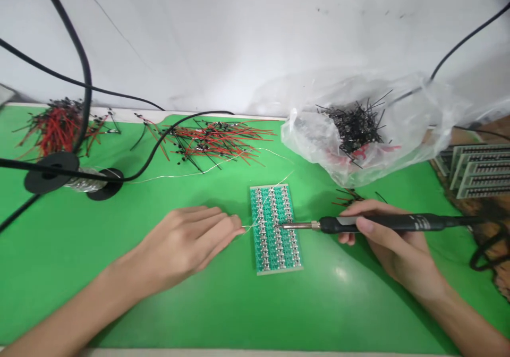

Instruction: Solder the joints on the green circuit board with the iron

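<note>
A green circuit board with rows of silvery solder pads lies on the green mat. My right hand is closed round a black soldering iron, whose metal tip rests over the middle row of pads; whether it touches them I cannot tell. Left of the board, my left hand pinches a thin solder wire between thumb and fingertips. The wire's end reaches the board's left part, and its length loops over the board and back to a black spool of solder at the left.
Red and black wire leads lie in a bunch behind the board, with another pile at far left. A clear plastic bag holds black leads. Several boards stand at the right. Black cables cross the left side.
</note>
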Demonstrator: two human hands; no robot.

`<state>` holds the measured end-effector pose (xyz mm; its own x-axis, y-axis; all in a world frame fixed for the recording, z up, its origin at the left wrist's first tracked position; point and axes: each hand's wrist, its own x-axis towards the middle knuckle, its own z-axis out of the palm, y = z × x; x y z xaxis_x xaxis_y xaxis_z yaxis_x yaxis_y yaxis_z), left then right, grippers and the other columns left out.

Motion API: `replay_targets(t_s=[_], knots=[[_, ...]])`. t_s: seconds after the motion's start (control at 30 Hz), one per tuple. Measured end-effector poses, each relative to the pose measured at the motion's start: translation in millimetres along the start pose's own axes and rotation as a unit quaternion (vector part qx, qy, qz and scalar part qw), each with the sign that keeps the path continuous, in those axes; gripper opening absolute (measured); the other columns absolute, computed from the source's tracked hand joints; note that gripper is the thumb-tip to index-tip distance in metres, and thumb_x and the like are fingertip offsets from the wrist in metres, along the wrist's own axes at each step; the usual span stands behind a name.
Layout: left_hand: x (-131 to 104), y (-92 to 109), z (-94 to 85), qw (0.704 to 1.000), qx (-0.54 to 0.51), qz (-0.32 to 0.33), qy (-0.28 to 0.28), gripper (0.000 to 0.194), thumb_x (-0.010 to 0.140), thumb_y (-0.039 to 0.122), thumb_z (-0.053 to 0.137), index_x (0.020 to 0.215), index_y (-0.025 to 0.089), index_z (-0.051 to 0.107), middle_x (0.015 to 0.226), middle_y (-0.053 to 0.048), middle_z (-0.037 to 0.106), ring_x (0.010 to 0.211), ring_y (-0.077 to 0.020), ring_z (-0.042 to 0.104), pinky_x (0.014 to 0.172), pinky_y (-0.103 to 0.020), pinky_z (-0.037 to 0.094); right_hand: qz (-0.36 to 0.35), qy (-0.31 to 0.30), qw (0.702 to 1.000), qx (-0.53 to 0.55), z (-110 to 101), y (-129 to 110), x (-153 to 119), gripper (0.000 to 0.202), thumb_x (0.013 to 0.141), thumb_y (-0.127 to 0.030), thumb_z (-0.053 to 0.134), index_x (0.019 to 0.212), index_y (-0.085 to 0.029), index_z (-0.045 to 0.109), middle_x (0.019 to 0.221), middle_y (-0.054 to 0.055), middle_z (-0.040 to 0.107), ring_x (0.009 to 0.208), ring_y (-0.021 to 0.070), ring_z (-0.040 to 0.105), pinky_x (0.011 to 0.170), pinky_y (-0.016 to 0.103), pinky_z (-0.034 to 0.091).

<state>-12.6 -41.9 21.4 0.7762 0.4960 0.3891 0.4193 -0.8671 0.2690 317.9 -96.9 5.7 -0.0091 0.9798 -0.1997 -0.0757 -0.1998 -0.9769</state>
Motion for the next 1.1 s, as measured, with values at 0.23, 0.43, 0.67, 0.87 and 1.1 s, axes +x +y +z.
replay_targets(t_s=[0.23, 0.43, 0.67, 0.87, 1.1], knots=[[1, 0, -0.5, 1.0, 0.011, -0.009, -0.025, 0.01, 0.101, 0.02, 0.052, 0.106, 0.014, 0.058, 0.079, -0.001, 0.066, 0.065, -0.0117, 0.062, 0.06, -0.025, 0.051, -0.031, 0.0, 0.998, 0.052, -2, 0, 3, 0.014, 0.084, -0.033, 0.075, 0.089, -0.021, 0.08, 0.067, 0.003, 0.075, 0.058, 0.0158, 0.068, 0.052, 0.025, 0.053], [0, -1, 1.7, 1.0, 0.004, -0.01, -0.025, 0.01, 0.1, 0.019, 0.053, 0.106, 0.013, 0.059, 0.079, -0.001, 0.066, 0.066, -0.0119, 0.063, 0.062, -0.025, 0.052, -0.038, -0.009, 0.999, 0.036, -4, -1, 5, 0.013, 0.085, -0.03, 0.073, 0.09, -0.02, 0.08, 0.068, 0.004, 0.076, 0.058, 0.0167, 0.069, 0.051, 0.027, 0.054], [0, -2, 1.6, 1.0, 0.007, 0.009, -0.019, 0.011, 0.101, 0.021, 0.052, 0.107, 0.014, 0.058, 0.08, -0.001, 0.067, 0.066, -0.0117, 0.062, 0.061, -0.025, 0.052, -0.046, -0.011, 0.998, 0.032, -3, -3, 6, 0.012, 0.084, -0.03, 0.074, 0.088, -0.02, 0.079, 0.068, 0.004, 0.077, 0.058, 0.0166, 0.07, 0.052, 0.026, 0.055], [-2, -3, 2.8, 0.999, 0.026, 0.01, -0.019, 0.013, 0.103, 0.024, 0.049, 0.103, 0.015, 0.057, 0.081, -0.001, 0.069, 0.069, -0.0118, 0.065, 0.063, -0.025, 0.053, -0.105, 0.031, 0.994, 0.025, 7, -2, -5, 0.013, 0.084, -0.031, 0.074, 0.089, -0.02, 0.08, 0.067, 0.003, 0.077, 0.056, 0.0165, 0.07, 0.052, 0.027, 0.055], [-2, -3, 2.4, 0.999, 0.028, 0.012, -0.016, 0.016, 0.104, 0.025, 0.047, 0.102, 0.014, 0.059, 0.083, -0.002, 0.07, 0.068, -0.0131, 0.067, 0.063, -0.027, 0.054, -0.134, 0.051, 0.99, -0.019, 3, 11, -9, 0.012, 0.083, -0.03, 0.075, 0.091, -0.022, 0.079, 0.067, 0.002, 0.076, 0.054, 0.0189, 0.069, 0.05, 0.031, 0.054]])
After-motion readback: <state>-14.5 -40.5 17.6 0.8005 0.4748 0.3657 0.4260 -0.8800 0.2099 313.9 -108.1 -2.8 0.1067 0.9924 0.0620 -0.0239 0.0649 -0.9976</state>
